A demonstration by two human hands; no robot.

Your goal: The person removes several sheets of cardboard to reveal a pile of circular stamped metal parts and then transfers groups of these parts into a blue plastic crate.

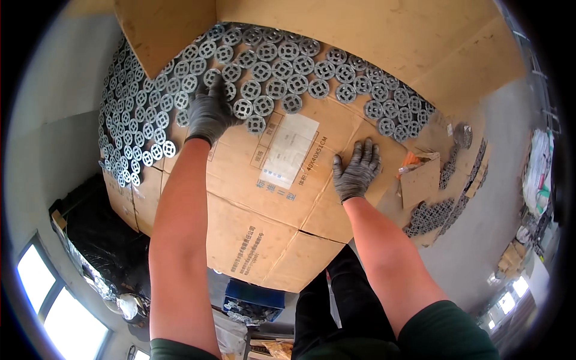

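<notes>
Metal discs: spread across the far side of the cardboard
Left hand: fingers partly extended among discs; cannot tell any grip
Right hand: flat on cardboard, fingers slightly parted, holding nothing

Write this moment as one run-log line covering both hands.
left gloved hand: at grey slotted discs | right gloved hand: flat on cardboard | discs: spread across cardboard's far part
</notes>
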